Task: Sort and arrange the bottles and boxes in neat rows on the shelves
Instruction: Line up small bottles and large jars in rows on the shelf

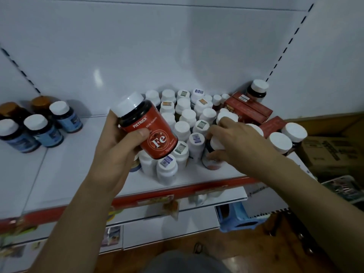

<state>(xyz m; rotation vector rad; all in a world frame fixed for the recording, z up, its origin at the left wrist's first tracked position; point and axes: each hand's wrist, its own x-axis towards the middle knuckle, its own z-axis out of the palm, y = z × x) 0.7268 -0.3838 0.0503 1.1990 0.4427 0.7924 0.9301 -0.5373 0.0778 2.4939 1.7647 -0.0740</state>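
Observation:
My left hand (118, 146) holds a dark bottle with a red "Fe" label and a white cap (149, 127), tilted, above the white shelf (74, 174). My right hand (234, 142) is closed around another white-capped dark bottle (214, 144) at the right edge of a dense cluster of white-capped bottles (183, 115). Its lower part is hidden by my fingers. Red boxes (250, 109) lie behind my right hand, with more dark white-capped bottles (281, 140) to their right and one (258, 89) in the back corner.
Blue-labelled bottles (45, 129) and two brown-capped ones (41, 103) stand in rows at the shelf's far left. The shelf has a red front strip (177, 192). Cardboard boxes (331, 152) sit at the right, a blue stool (238, 219) on the floor below.

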